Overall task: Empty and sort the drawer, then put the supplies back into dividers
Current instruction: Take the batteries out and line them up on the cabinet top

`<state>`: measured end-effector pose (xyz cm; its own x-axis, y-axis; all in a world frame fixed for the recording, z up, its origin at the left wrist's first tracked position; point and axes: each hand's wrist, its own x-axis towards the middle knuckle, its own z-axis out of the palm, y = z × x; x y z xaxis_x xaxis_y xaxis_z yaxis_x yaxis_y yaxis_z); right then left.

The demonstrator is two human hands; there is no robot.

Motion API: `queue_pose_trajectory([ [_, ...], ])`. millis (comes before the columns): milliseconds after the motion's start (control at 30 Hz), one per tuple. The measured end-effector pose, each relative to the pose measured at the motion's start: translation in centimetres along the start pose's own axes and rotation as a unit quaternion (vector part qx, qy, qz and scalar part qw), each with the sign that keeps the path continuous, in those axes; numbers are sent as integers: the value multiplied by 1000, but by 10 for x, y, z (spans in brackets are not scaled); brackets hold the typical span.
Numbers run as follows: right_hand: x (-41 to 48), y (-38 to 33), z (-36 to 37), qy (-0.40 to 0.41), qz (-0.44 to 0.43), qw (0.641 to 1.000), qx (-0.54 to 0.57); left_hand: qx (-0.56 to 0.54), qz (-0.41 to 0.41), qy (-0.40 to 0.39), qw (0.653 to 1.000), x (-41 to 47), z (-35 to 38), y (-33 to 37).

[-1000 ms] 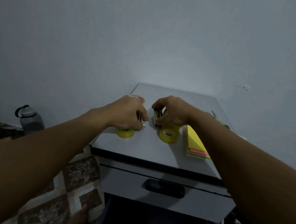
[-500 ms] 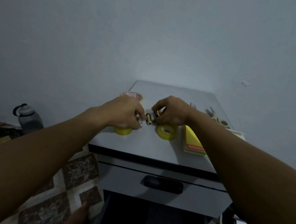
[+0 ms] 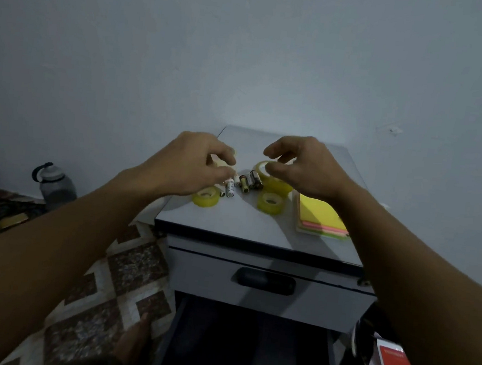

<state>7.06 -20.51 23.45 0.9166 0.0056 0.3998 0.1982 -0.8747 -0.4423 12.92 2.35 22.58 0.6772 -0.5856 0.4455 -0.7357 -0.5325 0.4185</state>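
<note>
A: Where are the batteries [image 3: 244, 182]?
B: Clustered on the grey table [image 3: 229, 228], with the drawer [image 3: 263, 302] below them under its front edge.
A: And the tape?
B: A small tape roll [image 3: 205, 200] sits just left of the batteries, a second small roll [image 3: 271, 203] just right, and a larger roll [image 3: 276, 184] touches their right side.
A: The hands?
B: The left hand [image 3: 188, 165] hovers left of the batteries. The right hand [image 3: 303, 167] is right of them, over the larger roll. Fingers are loosely curled, released, grasping nothing.
A: Anything else?
B: A sticky-note pad [image 3: 322, 216] lies farther right.
</note>
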Motion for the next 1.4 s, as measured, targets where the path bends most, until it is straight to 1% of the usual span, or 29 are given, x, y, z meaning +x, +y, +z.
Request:
queue_pose_trajectory([
  [100,-37,-13,-6,23,0,999,25,-42,-14,11,999,-28,-8,8],
  [200,-79,-20,-4,19,10,998,56,-76,-31,11,997,-62,-6,15],
  [300,-121,-21,10,-10,29,996,81,-122,-26,-17,992,-100,12,20],
  [400,-160,-15,36,-55,59,991,104,-148,-63,-67,985,-135,41,20],
  [467,-184,-7,61,-92,78,987,104,-138,-82,-98,982,-159,65,17],
  [533,-208,4,89,-144,104,978,107,-127,-98,-146,976,-184,92,12],
  [600,-231,15,119,-202,136,966,87,-125,-117,-222,960,-207,119,5],
  [667,-252,23,147,-262,157,950,58,-134,-134,-301,935,-227,143,-3],
  [733,-272,27,170,-322,175,928,61,-136,-158,-372,904,-242,165,-12],
  [767,-282,28,179,-346,186,917,65,-131,-166,-399,892,-248,175,-17],
  [833,-300,33,197,-365,209,905,71,-113,-170,-433,878,-261,191,-26],
  [933,-321,42,219,-385,235,891,60,-66,-156,-459,872,-279,210,-37],
  [1033,-332,48,234,-423,226,877,30,8,-125,-492,861,-288,224,-41],
  [1100,-335,50,239,-432,211,877,11,14,-129,-497,858,-289,232,-42],
  [1233,-335,53,244,-422,191,886,1,15,-125,-496,859,-289,242,-47],
  [1300,-335,55,247,-408,200,891,15,12,-126,-493,861,-289,245,-50],
  [1400,-335,57,249,-362,237,900,55,-21,-155,-457,876,-288,248,-53],
])
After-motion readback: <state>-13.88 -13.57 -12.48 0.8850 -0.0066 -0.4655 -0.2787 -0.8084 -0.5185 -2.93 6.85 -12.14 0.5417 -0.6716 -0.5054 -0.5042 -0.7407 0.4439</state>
